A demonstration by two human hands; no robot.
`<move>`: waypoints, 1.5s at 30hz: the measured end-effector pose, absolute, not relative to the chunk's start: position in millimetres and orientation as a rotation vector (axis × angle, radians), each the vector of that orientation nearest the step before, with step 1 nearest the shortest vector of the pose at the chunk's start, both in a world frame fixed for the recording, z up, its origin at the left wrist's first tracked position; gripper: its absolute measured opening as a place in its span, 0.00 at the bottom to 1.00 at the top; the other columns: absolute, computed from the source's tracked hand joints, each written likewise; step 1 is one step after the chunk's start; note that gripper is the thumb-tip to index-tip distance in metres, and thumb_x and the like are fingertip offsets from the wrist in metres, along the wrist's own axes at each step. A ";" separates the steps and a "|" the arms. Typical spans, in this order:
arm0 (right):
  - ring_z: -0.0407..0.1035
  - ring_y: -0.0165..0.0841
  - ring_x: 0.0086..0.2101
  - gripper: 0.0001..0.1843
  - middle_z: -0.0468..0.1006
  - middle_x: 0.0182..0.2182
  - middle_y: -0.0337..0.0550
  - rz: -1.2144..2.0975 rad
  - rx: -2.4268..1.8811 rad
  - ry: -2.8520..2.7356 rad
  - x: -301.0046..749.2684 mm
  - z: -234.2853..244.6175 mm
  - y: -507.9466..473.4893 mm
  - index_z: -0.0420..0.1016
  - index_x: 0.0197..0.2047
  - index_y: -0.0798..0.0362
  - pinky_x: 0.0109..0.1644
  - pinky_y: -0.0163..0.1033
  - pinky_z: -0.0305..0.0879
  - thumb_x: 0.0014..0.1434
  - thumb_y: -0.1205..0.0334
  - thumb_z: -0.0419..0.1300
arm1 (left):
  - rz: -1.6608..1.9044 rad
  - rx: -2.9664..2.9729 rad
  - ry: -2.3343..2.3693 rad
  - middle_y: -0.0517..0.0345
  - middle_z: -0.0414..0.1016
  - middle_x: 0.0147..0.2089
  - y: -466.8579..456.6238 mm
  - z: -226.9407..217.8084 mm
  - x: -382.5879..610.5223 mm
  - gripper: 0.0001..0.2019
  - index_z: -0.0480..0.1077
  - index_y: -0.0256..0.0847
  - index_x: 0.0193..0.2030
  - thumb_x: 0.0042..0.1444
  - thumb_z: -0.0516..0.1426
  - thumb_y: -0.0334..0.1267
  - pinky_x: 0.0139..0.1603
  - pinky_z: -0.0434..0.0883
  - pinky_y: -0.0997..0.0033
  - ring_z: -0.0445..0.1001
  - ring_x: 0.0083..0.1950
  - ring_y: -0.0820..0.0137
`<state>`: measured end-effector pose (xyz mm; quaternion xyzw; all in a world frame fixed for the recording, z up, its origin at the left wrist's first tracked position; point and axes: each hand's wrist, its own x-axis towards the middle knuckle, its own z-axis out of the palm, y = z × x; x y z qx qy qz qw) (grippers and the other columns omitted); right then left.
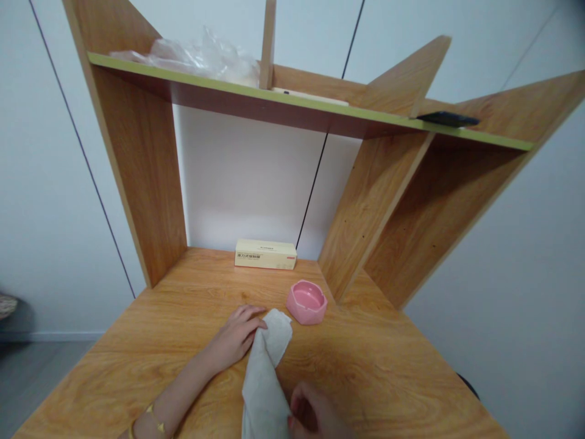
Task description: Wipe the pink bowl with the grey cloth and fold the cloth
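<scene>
A pale grey-white cloth, folded and creased, lies lengthwise on the wooden desk at the lower middle. My left hand is at the cloth's far left edge, fingertips closed on a fold; its thumb is hidden. Near the bottom, my right hand is curled at the cloth's right edge and pinches it, slightly blurred. Just beyond the far end of the cloth stands a pink faceted ashtray, its notched rim facing up.
Against the back wall sits a cream carton with printed text. Wooden side panels and a divider rise from the desk. Overhead, a shelf holds crumpled clear plastic and a dark flat object.
</scene>
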<state>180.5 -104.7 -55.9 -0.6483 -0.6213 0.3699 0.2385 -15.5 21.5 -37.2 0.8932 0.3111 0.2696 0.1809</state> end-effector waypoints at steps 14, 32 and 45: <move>0.55 0.26 0.16 0.20 0.63 0.15 0.28 0.996 -1.583 -1.192 270.1 -19.4 -89.6 0.61 0.38 0.50 0.19 0.31 0.48 0.41 0.54 0.59 | 0.818 2.114 0.763 0.58 0.66 0.33 3.9 -6.8 -21.1 0.13 0.62 0.39 0.44 0.51 0.50 0.37 0.32 0.64 0.76 0.65 0.32 0.73; 0.66 0.38 0.43 0.17 0.74 0.40 0.44 0.185 -1.961 -1.896 272.5 -51.0 -118.7 0.72 0.39 0.48 0.48 0.41 0.59 0.44 0.67 0.54 | 0.246 2.476 0.867 0.62 0.67 0.38 -0.8 3.7 -25.5 0.15 0.68 0.46 0.36 0.38 0.62 0.36 0.44 0.57 0.69 0.63 0.42 0.65; 0.69 0.38 0.38 0.09 0.76 0.36 0.42 -0.135 -1.950 -1.903 277.6 -43.5 -129.4 0.73 0.36 0.44 0.38 0.40 0.59 0.50 0.60 0.55 | 0.395 2.515 0.960 0.60 0.69 0.37 7.1 16.9 -32.2 0.15 0.68 0.44 0.34 0.43 0.48 0.23 0.46 0.59 0.67 0.64 0.43 0.66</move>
